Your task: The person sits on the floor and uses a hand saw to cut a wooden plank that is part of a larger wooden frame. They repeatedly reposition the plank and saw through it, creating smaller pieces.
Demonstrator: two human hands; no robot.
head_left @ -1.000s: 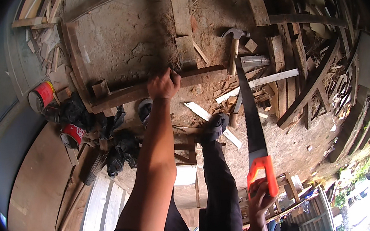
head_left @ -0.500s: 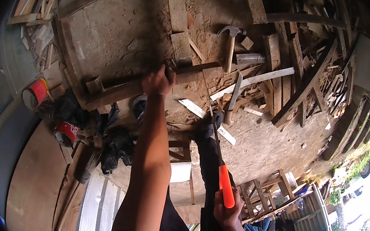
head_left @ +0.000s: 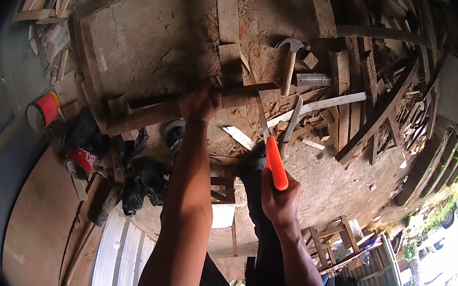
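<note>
My right hand (head_left: 280, 196) is wrapped round the orange handle of a handsaw (head_left: 277, 163). The saw's narrow blade reaches away from me and meets a long wooden board (head_left: 145, 116) near its right end. Gripping that same board around its middle is my left hand (head_left: 200, 106), with the fingers closed over the far edge. Just past the board's right end lies a claw hammer (head_left: 289, 64) with a wooden handle. A machete-like knife (head_left: 294, 118) with a pale blade rests on the scraps right of the saw.
Wood planks and offcuts (head_left: 383, 121) are heaped along the right. Two red cans (head_left: 47, 110) and black plastic bags (head_left: 146, 182) sit to the left. A white strip of wood (head_left: 333, 102) crosses the scraps. Corrugated metal sheeting (head_left: 117, 261) lies at lower left.
My right hand has pushed the saw forward, away from me, so its handle is now much closer to the board. My left hand keeps its hold on the board.
</note>
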